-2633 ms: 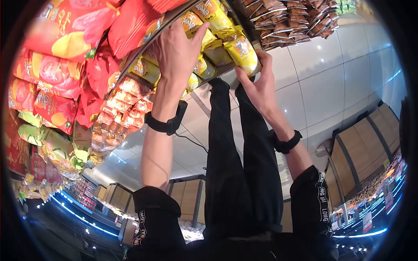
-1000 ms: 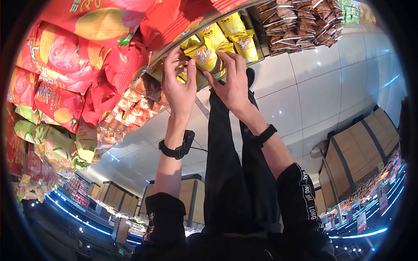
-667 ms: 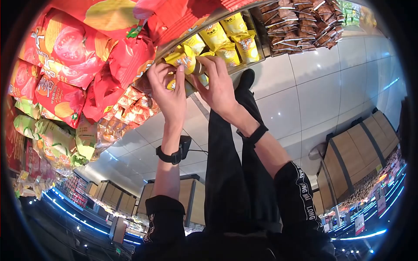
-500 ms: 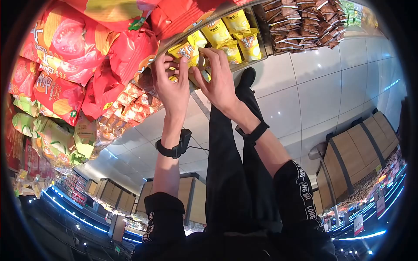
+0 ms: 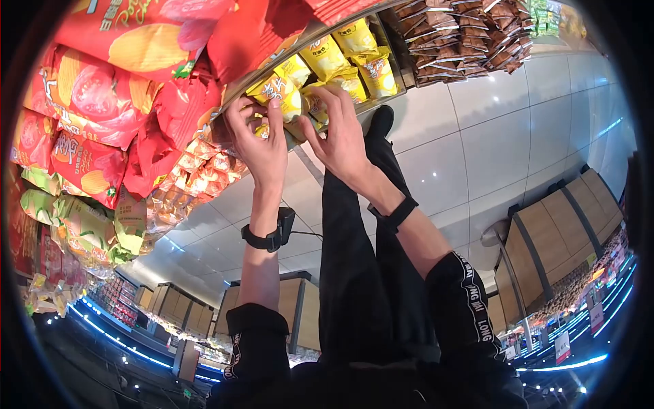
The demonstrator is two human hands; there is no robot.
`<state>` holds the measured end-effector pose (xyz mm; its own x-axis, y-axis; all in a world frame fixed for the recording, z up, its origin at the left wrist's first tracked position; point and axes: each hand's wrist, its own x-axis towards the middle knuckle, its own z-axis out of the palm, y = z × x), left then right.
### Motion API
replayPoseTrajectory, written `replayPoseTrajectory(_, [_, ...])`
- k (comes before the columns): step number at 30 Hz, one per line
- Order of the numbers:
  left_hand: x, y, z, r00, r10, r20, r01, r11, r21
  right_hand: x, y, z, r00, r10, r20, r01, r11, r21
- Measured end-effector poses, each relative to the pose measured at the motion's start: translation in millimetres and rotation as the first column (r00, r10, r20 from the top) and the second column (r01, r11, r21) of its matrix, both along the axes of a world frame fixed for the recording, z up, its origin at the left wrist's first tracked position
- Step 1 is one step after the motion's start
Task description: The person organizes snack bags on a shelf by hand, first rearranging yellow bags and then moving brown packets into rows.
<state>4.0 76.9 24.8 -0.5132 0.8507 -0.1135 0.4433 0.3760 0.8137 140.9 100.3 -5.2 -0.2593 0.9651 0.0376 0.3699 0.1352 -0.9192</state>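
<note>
2 hands up at the shelf (image 5: pixel 300 42): left hand (image 5: pixel 257 146) pinches a yellow snack bag (image 5: pixel 276 92) at the shelf's near edge, right hand (image 5: pixel 338 140) is spread, fingertips touching the bags just right of it. Red chip bags (image 5: pixel 95 102) sit left.

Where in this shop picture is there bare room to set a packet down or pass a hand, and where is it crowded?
Free: the tiled floor between the trouser legs, the brown packets and the wooden stands. Crowded: the shelf row of yellow packets, where left hand and right hand touch them, and the red bags packed beside it.
</note>
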Motion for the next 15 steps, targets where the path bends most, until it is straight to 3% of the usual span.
replayPoseTrajectory(2, [2.2,-5.1,-6.3,0.996,0.032,-0.085,-0.028,0.999,0.046,12.8,-6.4,0.3,1.000,0.008,-0.001,-0.008,1.000,-0.017])
replayPoseTrajectory(6, [9.7,-30.6,-7.2,0.989,0.146,-0.014,-0.144,0.983,0.113,52.0,-27.5,-1.9,0.999,0.037,0.032,-0.034,0.996,-0.083])
replayPoseTrajectory(8, [16.1,-63.5,-17.1,0.984,0.179,-0.007,-0.177,0.978,0.112,80.5,-39.7,-0.7,0.994,0.102,0.033,-0.093,0.973,-0.213])
replayPoseTrajectory(10, [38.8,-99.7,-20.0,0.998,0.065,-0.011,-0.064,0.996,0.056,115.2,-61.0,-6.7,0.982,0.179,0.056,-0.151,0.932,-0.329])
replayPoseTrajectory(11, [54.0,-115.3,-10.4,0.994,-0.028,0.108,0.041,0.992,-0.121,135.9,-75.9,-11.7,0.959,0.261,0.110,-0.202,0.902,-0.381])
replayPoseTrajectory(12, [66.0,-132.4,0.9,0.966,-0.097,0.238,0.164,0.946,-0.280,157.6,-93.5,-15.9,0.926,0.343,0.160,-0.246,0.866,-0.435])
replayPoseTrajectory(14, [79.6,-188.1,-10.3,0.860,-0.453,0.237,0.511,0.769,-0.385,201.3,-134.9,-16.3,0.855,0.465,0.230,-0.276,0.782,-0.559])
replayPoseTrajectory(15, [84.6,-225.1,-15.9,0.832,-0.497,0.246,0.554,0.730,-0.400,229.1,-162.6,-20.6,0.786,0.552,0.279,-0.293,0.729,-0.619])
